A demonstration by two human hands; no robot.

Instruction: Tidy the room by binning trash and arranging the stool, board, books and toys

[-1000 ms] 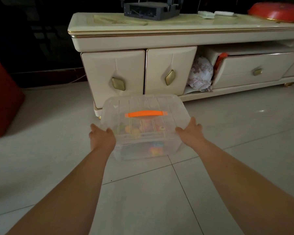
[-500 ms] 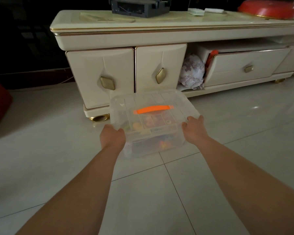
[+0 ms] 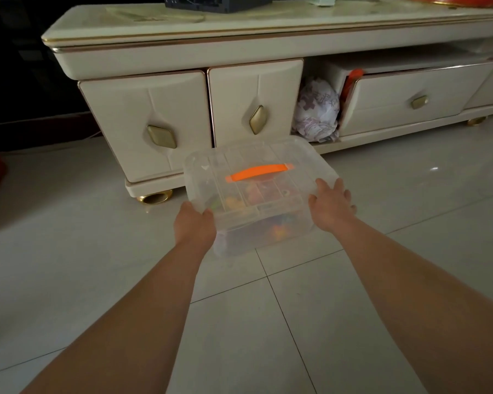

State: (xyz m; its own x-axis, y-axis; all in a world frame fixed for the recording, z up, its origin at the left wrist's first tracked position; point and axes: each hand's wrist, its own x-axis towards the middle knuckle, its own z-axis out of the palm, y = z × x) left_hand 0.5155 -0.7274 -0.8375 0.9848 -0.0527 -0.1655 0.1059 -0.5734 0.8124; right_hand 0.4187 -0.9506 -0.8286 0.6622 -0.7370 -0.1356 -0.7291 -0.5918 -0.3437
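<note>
Head view: toy box between left hand – right hand (both touching sides).

Dim room; pale tiled floor; cream low cabinet, gold handles, one drawer ajar.

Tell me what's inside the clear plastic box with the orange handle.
Through the cloudy lid of the box show small colourful toys, mostly orange and yellow. The plastic blurs them, so their kinds and number stay unclear.

One head-worn wide-angle view looks forward and down from above the outstretched arms. It faces a cream cabinet across the tiled floor, fairly near; straight edges bow toward the frame borders.
</note>
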